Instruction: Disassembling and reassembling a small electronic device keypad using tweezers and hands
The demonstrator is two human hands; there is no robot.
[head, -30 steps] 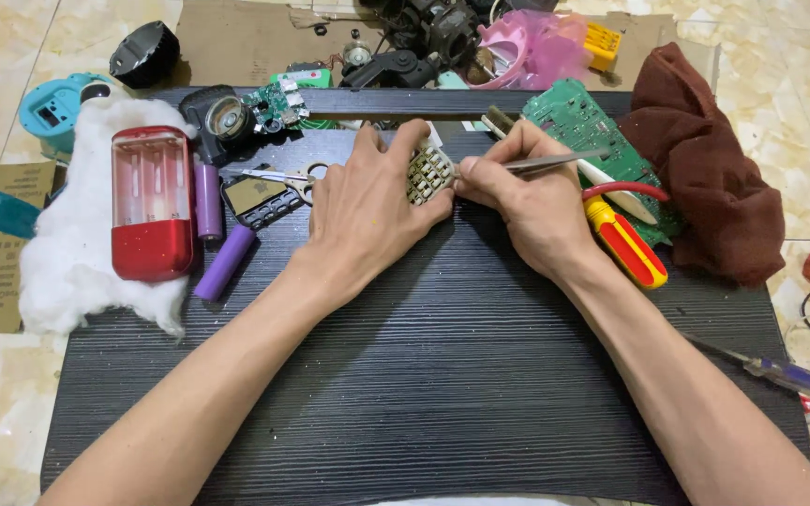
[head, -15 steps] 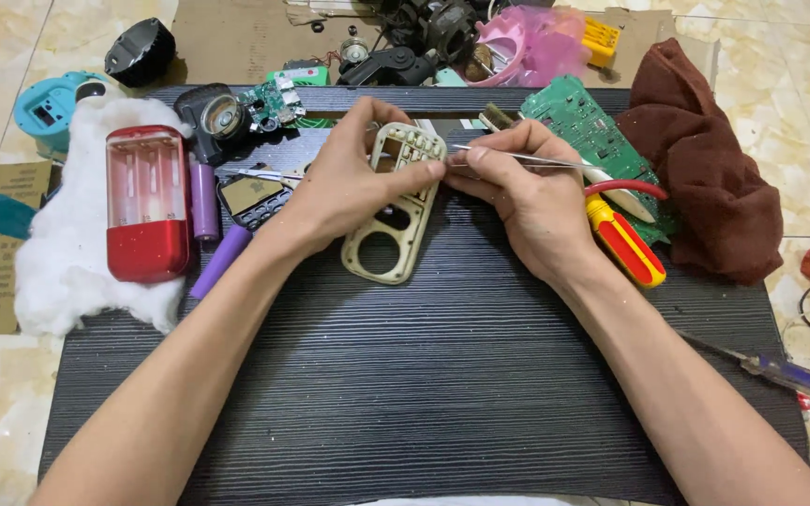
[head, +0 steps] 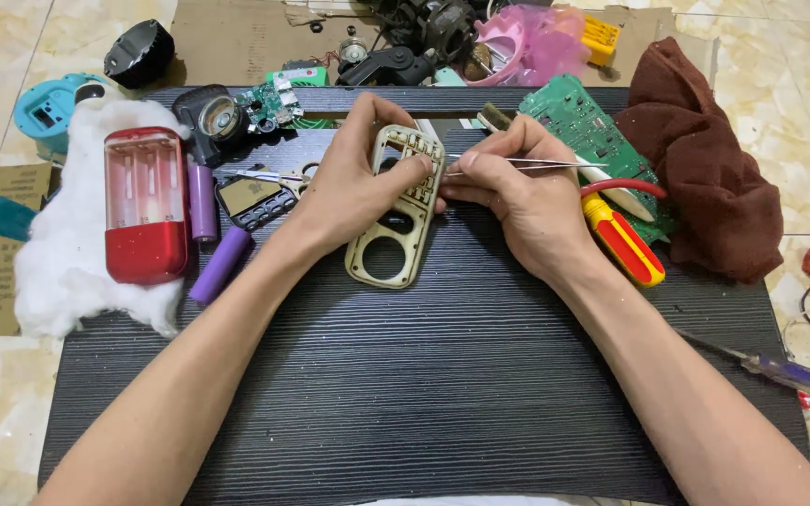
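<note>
Left hand: the left hand (head: 358, 183) is closed around the upper part of a beige plastic faceplate (head: 397, 208), thumb across its front, fingers behind.
Right hand: the right hand (head: 517, 201) is pinched shut on thin metal tweezers (head: 527, 165), which run level; the ends toward the faceplate are hidden between the fingertips, the other end sticks out right.
Faceplate: long, with cut-out windows and a round hole low down; its bottom edge rests on the mat, the top tilted up in the left hand, near the mat's middle, toward the far edge.
Mat: a black ribbed mat (head: 424, 394); the whole near half is bare apart from the two forearms.
Left side: a purple cylindrical cell (head: 221, 264) and a red and clear case (head: 146, 204) on white wadding (head: 58, 272), crowding the mat's left edge.
Right side: a red and yellow screwdriver (head: 622, 239) just beside the right wrist, a green circuit board (head: 592, 131) behind it, a brown cloth (head: 714, 178) over the far right corner.
Near right edge: a blue-handled screwdriver (head: 780, 372) lying across the mat's edge.
Far edge: a clutter of small parts and a pink plastic piece (head: 527, 42) on cardboard.
</note>
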